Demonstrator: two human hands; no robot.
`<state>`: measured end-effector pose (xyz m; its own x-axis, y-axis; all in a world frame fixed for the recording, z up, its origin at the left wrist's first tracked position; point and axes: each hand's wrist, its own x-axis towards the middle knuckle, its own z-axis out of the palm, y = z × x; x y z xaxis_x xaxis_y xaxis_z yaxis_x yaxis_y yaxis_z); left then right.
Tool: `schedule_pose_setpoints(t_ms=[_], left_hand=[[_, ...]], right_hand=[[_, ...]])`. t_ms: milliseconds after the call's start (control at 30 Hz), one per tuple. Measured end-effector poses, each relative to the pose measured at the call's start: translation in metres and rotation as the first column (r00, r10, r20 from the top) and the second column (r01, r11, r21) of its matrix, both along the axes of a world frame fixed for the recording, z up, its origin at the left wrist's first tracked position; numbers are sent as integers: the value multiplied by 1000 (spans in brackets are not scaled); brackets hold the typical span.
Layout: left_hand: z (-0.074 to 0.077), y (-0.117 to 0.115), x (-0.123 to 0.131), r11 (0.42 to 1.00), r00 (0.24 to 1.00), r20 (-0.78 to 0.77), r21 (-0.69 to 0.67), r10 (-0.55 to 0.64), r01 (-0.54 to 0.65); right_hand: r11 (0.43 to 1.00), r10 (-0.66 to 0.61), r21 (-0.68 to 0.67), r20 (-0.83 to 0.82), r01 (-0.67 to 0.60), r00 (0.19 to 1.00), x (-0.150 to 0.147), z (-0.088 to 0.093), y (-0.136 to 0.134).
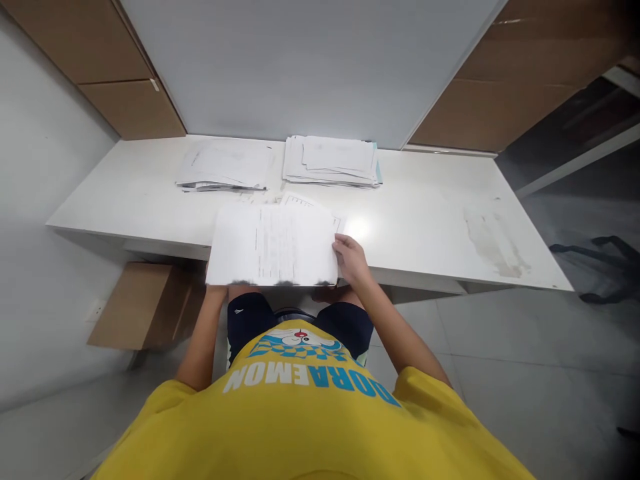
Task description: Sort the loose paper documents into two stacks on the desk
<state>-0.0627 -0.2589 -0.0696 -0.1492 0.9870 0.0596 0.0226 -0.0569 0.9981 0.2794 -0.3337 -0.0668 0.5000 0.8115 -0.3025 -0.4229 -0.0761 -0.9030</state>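
A stack of printed white papers lies across the front edge of the white desk, its near side overhanging toward my lap. My right hand pinches the stack's right edge between thumb and fingers. At the lower left corner, my left hand grips the stack from beneath, with most of its fingers hidden under the sheets. Some loose sheets stick out behind the stack at an angle. Dark smudges mark the stack's near edge.
Two more paper piles, one at back left and one at back centre, rest on the desk. A cardboard box sits below the desk at left. Brown panels flank the grey board behind. Chair legs show at far right.
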Motion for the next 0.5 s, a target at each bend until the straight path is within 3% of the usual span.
schedule_pose_setpoints(t_ms=[100, 233, 333, 433, 500], left_hand=[[1, 0, 1, 998, 997, 79, -69, 9, -4], [8, -9, 5, 983, 970, 237, -161, -51, 91], [12, -11, 4, 965, 980, 150, -209, -129, 158], [10, -8, 5, 964, 986, 4, -211, -168, 165], [5, -6, 8, 965, 984, -54, -215, -169, 154]], right_hand=[[999, -41, 33, -65, 43, 997, -13, -8, -1], [986, -166, 21, -89, 168, 982, -12, -18, -6], [979, -205, -14, -74, 205, 976, -11, -22, -14], [969, -243, -19, 145, 248, 959, -8, -15, -12], [966, -249, 49, 433, 253, 866, -2, -4, 4]])
